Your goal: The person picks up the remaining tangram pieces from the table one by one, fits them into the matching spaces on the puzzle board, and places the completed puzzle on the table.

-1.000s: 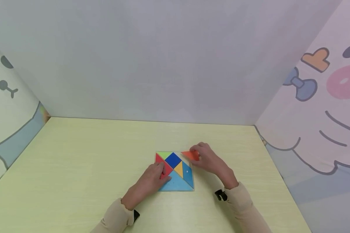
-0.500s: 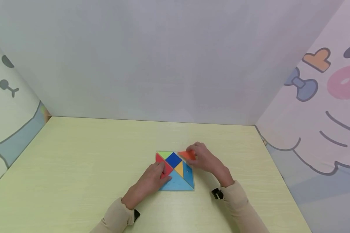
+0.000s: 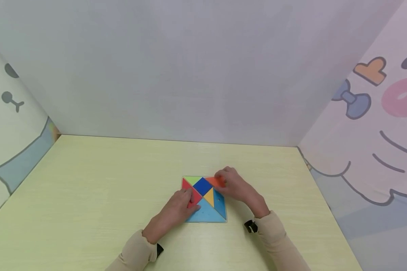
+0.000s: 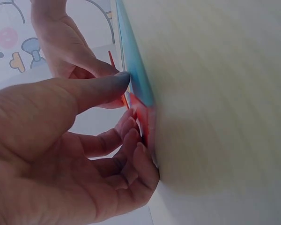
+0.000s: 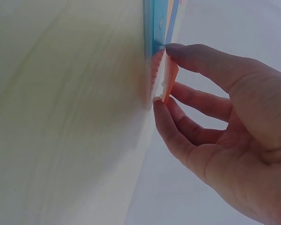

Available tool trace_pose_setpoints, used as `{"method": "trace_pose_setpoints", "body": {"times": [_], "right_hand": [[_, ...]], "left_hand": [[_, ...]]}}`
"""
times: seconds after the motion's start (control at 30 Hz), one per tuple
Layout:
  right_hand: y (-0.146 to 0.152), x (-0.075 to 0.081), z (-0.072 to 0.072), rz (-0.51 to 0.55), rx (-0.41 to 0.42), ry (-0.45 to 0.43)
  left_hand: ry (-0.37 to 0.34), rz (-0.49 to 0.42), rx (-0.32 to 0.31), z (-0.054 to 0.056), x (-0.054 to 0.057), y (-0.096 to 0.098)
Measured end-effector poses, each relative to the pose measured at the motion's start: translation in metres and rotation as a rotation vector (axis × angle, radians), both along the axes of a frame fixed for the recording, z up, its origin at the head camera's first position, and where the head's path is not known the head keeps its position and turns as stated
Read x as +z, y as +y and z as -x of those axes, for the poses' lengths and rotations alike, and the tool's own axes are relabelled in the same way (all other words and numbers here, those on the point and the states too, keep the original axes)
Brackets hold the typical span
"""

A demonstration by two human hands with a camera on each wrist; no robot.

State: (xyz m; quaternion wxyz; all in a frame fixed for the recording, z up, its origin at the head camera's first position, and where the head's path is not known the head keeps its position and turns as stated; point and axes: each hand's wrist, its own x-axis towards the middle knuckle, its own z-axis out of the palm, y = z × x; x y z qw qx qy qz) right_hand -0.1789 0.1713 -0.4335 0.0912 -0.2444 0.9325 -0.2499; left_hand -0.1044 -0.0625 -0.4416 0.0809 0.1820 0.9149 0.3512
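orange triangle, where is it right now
In the head view the orange triangle is at the puzzle's far right corner, pinched by the right hand, beside the dark blue square.

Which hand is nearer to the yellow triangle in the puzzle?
Right, narrowly. The right hand holds the orange piece just beyond and to the right of the yellow triangle. The left hand rests on the red triangle, on its left side.
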Motion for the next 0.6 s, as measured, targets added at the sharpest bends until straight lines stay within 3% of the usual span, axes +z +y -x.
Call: {"method": "trace_pose_setpoints", "body": {"times": [0.6], "right_hand": [[-0.0011, -0.0068, 0.0017, 0.021, 0.005, 0.038]], "left_hand": [[0.005, -0.007, -0.004, -0.0005, -0.0013, -0.0009]]}}
